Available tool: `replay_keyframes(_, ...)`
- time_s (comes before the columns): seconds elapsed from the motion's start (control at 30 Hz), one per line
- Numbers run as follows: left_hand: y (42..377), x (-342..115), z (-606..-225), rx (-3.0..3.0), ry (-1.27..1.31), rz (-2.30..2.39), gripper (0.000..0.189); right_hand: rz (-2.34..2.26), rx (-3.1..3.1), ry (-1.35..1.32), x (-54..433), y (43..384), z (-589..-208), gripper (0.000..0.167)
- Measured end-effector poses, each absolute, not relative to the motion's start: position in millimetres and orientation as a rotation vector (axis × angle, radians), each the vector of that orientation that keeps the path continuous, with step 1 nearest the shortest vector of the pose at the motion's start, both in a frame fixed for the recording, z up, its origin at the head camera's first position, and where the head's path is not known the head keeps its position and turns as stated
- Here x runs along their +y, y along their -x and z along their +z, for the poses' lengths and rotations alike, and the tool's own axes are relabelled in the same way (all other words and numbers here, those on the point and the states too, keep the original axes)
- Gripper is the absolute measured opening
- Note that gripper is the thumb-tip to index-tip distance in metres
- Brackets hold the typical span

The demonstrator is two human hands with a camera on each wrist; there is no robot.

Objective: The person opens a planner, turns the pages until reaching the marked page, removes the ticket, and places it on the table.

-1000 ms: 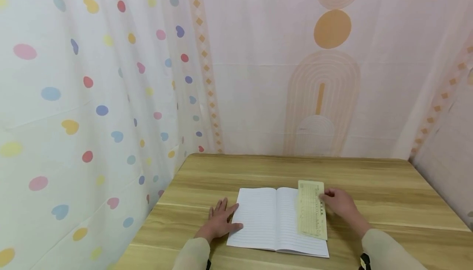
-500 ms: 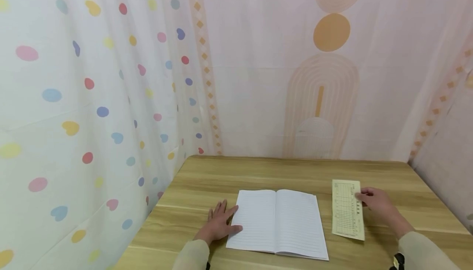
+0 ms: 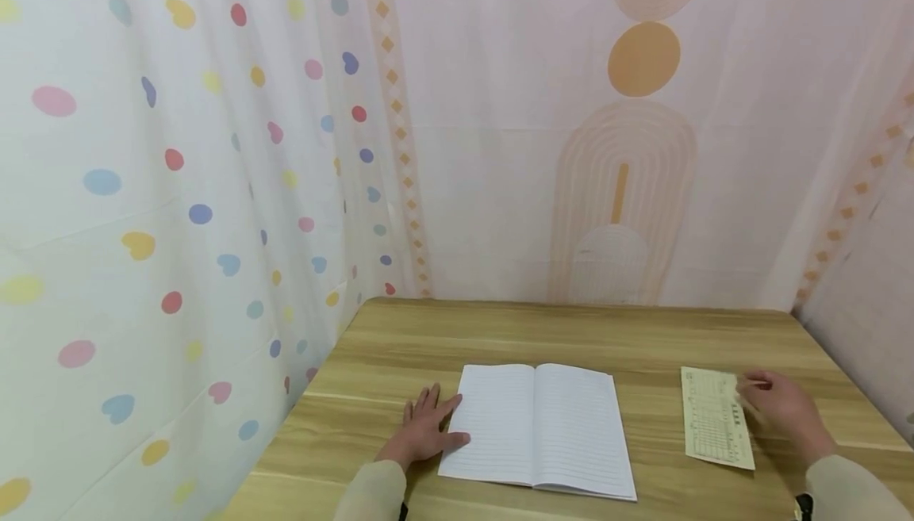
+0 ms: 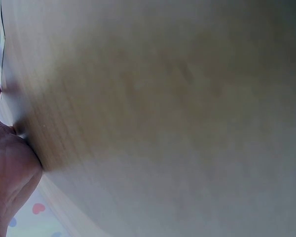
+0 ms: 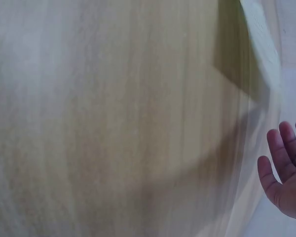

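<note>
A lined notebook (image 3: 493, 426) lies open flat on the wooden table. My left hand (image 3: 421, 434) rests at its left edge with fingers spread, the thumb lying on the page. To the notebook's right is a pale yellow printed slip (image 3: 714, 418), some of its print blurred. My right hand (image 3: 785, 410) is just beside the slip's upper right edge. In the right wrist view the fingers of the right hand (image 5: 288, 173) are loosely extended, apart from the slip (image 5: 261, 39), which casts a shadow and looks partly raised off the table.
The wooden table (image 3: 571, 331) extends behind and around the notebook. A dotted curtain (image 3: 178, 267) hangs along the left side, and a patterned curtain (image 3: 485, 188) covers the back. Another pale curtain is at the right.
The right hand has carried the slip from over the notebook's right page to the table on the right, and its fingers have come off it. The left hand has stayed in place.
</note>
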State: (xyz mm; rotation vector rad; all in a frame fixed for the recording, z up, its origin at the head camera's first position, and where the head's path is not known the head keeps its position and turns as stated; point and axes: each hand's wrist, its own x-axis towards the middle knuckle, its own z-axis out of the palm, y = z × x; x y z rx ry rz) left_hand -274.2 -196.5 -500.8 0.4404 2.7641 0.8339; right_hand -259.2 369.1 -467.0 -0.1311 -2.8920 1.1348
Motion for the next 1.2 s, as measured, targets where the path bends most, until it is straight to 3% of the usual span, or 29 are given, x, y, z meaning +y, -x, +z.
replay_keyframes(0.53,276.0,-194.3,-502.1,2.78,-0.364,0.904,0.08,1.056,-2.887,0.083,354.8,260.8,-473.9,0.053)
replay_keyframes(1.2,283.0,-188.3,-483.7,2.709,-0.265,1.271,0.082,0.788,-2.86,-0.229,272.6,269.0,-463.2,0.059)
